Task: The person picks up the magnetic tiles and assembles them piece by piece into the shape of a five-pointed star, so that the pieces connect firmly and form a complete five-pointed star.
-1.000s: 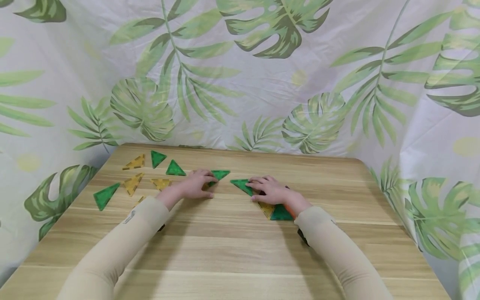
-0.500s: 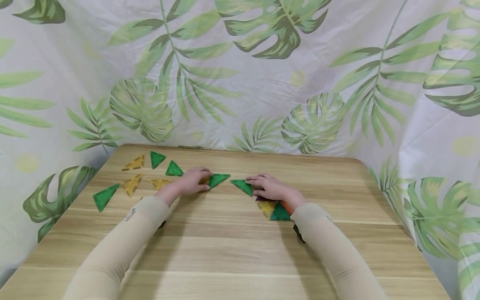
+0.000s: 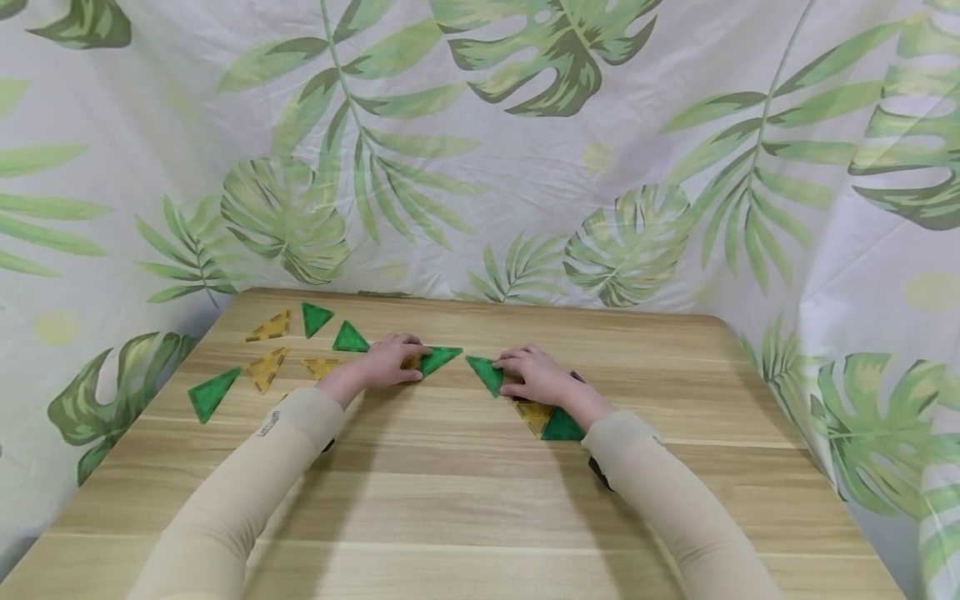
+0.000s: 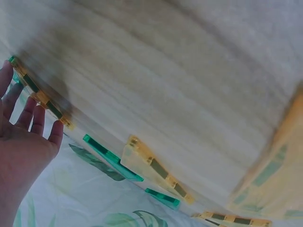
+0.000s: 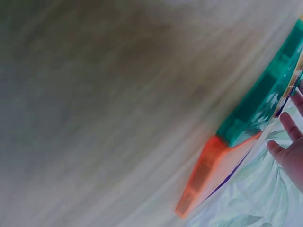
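My left hand (image 3: 386, 361) pinches a yellow triangular magnetic tile (image 3: 412, 361) between thumb and fingers. Most of that tile is hidden in the head view, but its yellow edge (image 4: 45, 99) shows along the fingertips in the left wrist view. Against it lies a green triangular magnetic tile (image 3: 441, 360). Across a small gap, my right hand (image 3: 538, 377) grips another green magnetic tile (image 3: 485, 373) at its right side. Under the right palm and wrist sits a group of joined tiles, with a yellow one (image 3: 534, 417), a dark green one (image 3: 562, 425) and an orange one (image 5: 201, 177) showing.
Several loose triangular tiles lie at the left of the wooden table (image 3: 450, 500), among them a large green one (image 3: 213, 393), a yellow one (image 3: 266, 369) and a small green one (image 3: 317, 318). A leaf-patterned curtain (image 3: 525, 167) hangs behind the table's back edge.
The left hand's tile pair has shifted slightly toward the person and turned. The right hand has drawn its green tile a little to the right and turned it.
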{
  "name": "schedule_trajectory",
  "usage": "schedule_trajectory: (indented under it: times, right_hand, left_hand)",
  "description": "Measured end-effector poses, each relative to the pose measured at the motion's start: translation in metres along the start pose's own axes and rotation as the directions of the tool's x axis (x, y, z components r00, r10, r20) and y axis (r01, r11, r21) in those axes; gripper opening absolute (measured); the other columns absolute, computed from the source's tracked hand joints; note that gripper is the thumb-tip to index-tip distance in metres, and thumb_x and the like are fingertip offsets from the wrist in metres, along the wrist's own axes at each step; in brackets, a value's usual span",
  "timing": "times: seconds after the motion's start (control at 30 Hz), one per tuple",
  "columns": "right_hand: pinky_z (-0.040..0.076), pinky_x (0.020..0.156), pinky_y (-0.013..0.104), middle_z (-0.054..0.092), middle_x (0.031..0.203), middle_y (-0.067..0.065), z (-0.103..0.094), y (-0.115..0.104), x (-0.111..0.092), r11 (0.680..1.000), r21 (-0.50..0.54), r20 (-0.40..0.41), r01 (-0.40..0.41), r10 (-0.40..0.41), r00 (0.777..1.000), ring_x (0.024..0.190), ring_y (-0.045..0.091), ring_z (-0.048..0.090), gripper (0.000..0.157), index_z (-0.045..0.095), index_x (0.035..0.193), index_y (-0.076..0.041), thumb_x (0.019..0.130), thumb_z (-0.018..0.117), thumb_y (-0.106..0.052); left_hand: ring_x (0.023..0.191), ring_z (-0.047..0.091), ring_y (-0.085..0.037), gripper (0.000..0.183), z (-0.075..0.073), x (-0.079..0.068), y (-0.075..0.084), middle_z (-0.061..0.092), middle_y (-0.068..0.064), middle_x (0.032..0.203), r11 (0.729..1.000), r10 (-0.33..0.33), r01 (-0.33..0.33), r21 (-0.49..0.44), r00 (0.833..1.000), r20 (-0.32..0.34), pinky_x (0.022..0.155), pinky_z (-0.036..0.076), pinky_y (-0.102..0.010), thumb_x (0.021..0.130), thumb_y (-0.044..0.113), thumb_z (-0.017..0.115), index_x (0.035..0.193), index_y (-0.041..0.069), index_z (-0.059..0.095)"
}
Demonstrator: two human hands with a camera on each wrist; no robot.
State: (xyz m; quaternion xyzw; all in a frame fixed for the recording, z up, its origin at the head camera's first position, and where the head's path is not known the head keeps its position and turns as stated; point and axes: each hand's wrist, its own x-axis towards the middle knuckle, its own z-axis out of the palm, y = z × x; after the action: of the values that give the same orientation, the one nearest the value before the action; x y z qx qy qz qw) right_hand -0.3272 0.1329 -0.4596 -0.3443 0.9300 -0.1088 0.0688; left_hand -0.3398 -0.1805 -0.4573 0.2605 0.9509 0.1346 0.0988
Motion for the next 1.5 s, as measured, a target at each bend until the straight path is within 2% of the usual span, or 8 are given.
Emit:
schedule_trajectory:
  times: [0.23, 0.5, 0.8, 0.93, 1.13, 1.33, 1.5]
  right_hand:
    - [0.035, 0.103, 0.048, 0.046, 0.141, 0.007, 0.000, 0.001, -0.004, 1.000, -0.015, -0.009, 0.019, -0.019, 1.000, 0.126, 0.029, 0.040, 0.051, 0.050, 0.138, -0.017, 0.093, 0.058, -0.039]
    - [0.034, 0.103, 0.051, 0.043, 0.143, 0.005, -0.002, 0.001, -0.006, 1.000, 0.000, 0.013, -0.012, 0.012, 1.000, 0.129, 0.030, 0.037, 0.050, 0.048, 0.140, -0.019, 0.095, 0.055, -0.038]
    - [0.036, 0.101, 0.051, 0.047, 0.139, 0.008, -0.007, -0.002, -0.004, 1.000, -0.006, -0.006, 0.006, -0.006, 1.000, 0.125, 0.030, 0.039, 0.045, 0.053, 0.135, -0.015, 0.095, 0.056, -0.035]
    - [0.037, 0.102, 0.049, 0.048, 0.138, 0.007, -0.008, -0.010, 0.003, 0.999, -0.042, -0.026, 0.021, -0.022, 0.999, 0.125, 0.028, 0.040, 0.044, 0.055, 0.133, -0.015, 0.095, 0.057, -0.035]
    - [0.025, 0.111, 0.048, 0.035, 0.150, 0.006, -0.008, -0.030, 0.024, 0.995, -0.068, 0.030, 0.070, -0.069, 0.997, 0.136, 0.032, 0.030, 0.058, 0.039, 0.145, -0.015, 0.095, 0.054, -0.042]
    - [0.018, 0.114, 0.050, 0.025, 0.155, 0.006, 0.000, -0.049, 0.046, 0.988, -0.087, 0.064, 0.124, -0.119, 0.991, 0.141, 0.033, 0.022, 0.063, 0.032, 0.148, -0.013, 0.096, 0.049, -0.044]
    - [0.015, 0.114, 0.053, 0.022, 0.156, 0.000, 0.005, -0.061, 0.056, 0.994, -0.072, 0.127, 0.086, -0.077, 0.989, 0.143, 0.025, 0.020, 0.062, 0.029, 0.150, -0.018, 0.097, 0.045, -0.047]
  left_hand:
    - [0.129, 0.032, -0.040, 0.052, -0.002, 0.001, 0.005, 0.039, -0.017, 0.141, 1.000, 0.000, -0.001, 0.024, 1.000, 0.027, 0.102, 0.029, -0.060, 0.094, 0.031, 0.059, 0.142, 0.017, 0.045]
    - [0.126, 0.033, -0.038, 0.052, -0.005, 0.002, 0.011, 0.038, -0.016, 0.140, 0.999, 0.001, -0.002, 0.047, 0.999, 0.035, 0.101, 0.031, -0.059, 0.095, 0.031, 0.058, 0.143, 0.021, 0.043]
    - [0.133, 0.030, -0.039, 0.059, -0.002, 0.005, 0.006, 0.039, -0.018, 0.143, 1.000, -0.011, 0.011, 0.023, 1.000, -0.008, 0.104, 0.028, -0.062, 0.092, 0.033, 0.062, 0.143, 0.011, 0.042]
    - [0.132, 0.033, -0.037, 0.060, -0.001, 0.005, 0.001, 0.041, -0.017, 0.142, 1.000, 0.016, -0.016, 0.002, 1.000, -0.027, 0.105, 0.027, -0.061, 0.090, 0.034, 0.064, 0.140, 0.009, 0.044]
    - [0.129, 0.039, -0.037, 0.059, -0.003, 0.003, -0.007, 0.046, -0.018, 0.138, 0.994, 0.077, -0.083, -0.076, 0.994, -0.079, 0.106, 0.031, -0.054, 0.086, 0.031, 0.069, 0.135, 0.004, 0.050]
    - [0.124, 0.043, -0.039, 0.057, -0.007, -0.002, -0.013, 0.049, -0.021, 0.132, 0.996, 0.055, -0.062, -0.060, 0.993, -0.109, 0.103, 0.035, -0.053, 0.084, 0.031, 0.071, 0.130, 0.001, 0.054]
    - [0.121, 0.045, -0.040, 0.055, -0.005, -0.005, -0.018, 0.052, -0.021, 0.128, 0.996, 0.045, -0.053, -0.067, 0.993, -0.111, 0.103, 0.034, -0.054, 0.083, 0.031, 0.072, 0.128, 0.003, 0.057]
